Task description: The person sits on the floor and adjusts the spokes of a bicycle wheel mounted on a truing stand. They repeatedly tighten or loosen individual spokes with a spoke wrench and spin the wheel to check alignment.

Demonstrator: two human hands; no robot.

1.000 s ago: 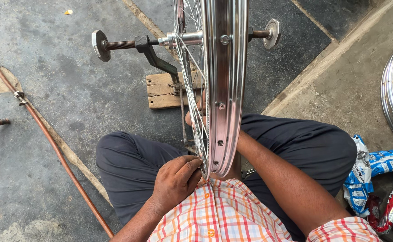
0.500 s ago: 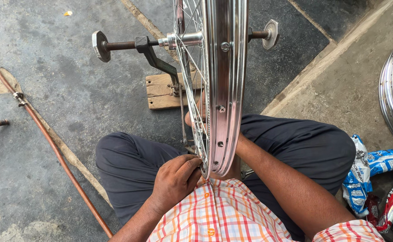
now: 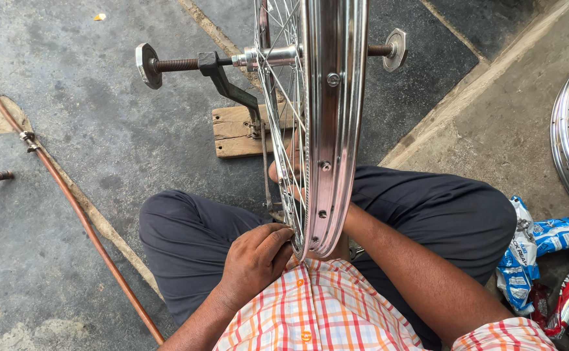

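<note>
The left hand (image 3: 255,260) is pinching at the spokes (image 3: 283,97) by the wheel rim (image 3: 333,130), the right hand's grip cannot be told, and fingers are risking a nip should the wheel be turning on its stand (image 3: 229,81).

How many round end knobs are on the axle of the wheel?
2: one knob at the left end of the threaded axle, one knob at the right end, past the rim. None seems hidden.
</note>
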